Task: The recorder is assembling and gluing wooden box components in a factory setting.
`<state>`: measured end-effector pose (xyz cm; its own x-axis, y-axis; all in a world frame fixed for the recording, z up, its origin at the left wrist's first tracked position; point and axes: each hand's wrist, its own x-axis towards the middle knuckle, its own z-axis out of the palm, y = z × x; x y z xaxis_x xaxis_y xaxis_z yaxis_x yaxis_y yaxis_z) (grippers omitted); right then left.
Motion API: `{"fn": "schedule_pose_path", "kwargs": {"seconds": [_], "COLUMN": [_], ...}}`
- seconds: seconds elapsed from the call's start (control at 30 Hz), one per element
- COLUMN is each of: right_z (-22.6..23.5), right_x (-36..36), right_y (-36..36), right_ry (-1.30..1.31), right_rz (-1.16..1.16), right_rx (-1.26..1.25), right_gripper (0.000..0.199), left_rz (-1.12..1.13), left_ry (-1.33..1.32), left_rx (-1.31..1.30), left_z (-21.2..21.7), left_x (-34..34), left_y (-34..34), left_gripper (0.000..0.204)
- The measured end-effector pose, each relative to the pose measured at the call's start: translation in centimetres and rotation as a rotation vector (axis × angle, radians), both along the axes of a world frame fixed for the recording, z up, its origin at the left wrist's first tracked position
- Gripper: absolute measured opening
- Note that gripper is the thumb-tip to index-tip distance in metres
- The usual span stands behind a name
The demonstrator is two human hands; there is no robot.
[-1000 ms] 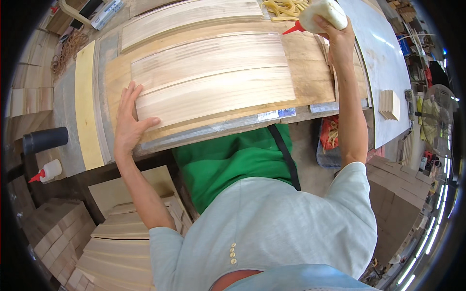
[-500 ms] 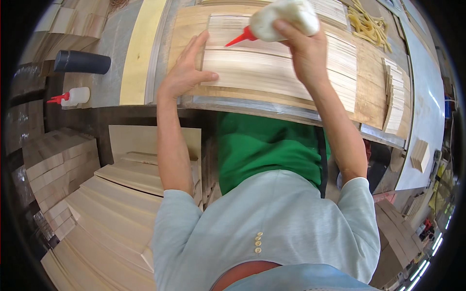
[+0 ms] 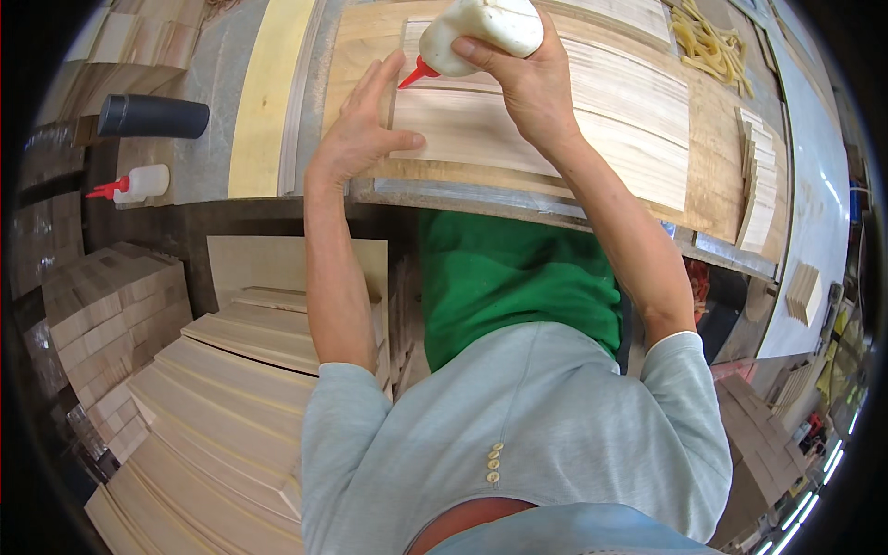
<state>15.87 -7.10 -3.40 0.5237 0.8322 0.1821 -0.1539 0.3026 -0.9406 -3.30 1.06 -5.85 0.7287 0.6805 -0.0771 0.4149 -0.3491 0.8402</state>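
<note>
At wooden boards (image 3: 629,139) | left hand (image 3: 354,139): thumb spread from fingers | right hand (image 3: 538,92): clamped round tilted white bottle (image 3: 486,39)

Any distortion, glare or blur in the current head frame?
Head view: the workbench's front edge bows and the corners fall to black; head view: streaks glare on the grey sheet, light tubes burn out at lower right; head view: the white bottle and red nozzle read clearly, right-rim clutter is too small to tell.
</note>
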Motion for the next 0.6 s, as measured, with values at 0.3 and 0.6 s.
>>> {"fn": "schedule_pose_path", "kwargs": {"seconds": [0.3, 0.6], "right_z": [1.3, 0.9], "right_x": [4.6, 13.9], "right_y": [-4.6, -13.4], "right_ry": [-0.260, -0.201], "right_rz": [-0.094, -0.132], "right_rx": [-0.093, -0.057], "right_gripper": [0.046, 0.048], "left_rz": [-0.024, -0.053], "left_ry": [0.106, 0.045], "left_rx": [0.046, 0.001], "left_z": [1.0, 0.9], "left_x": [0.6, 0.6], "left_y": [-0.4, -0.3], "left_gripper": [0.097, 0.095]}}
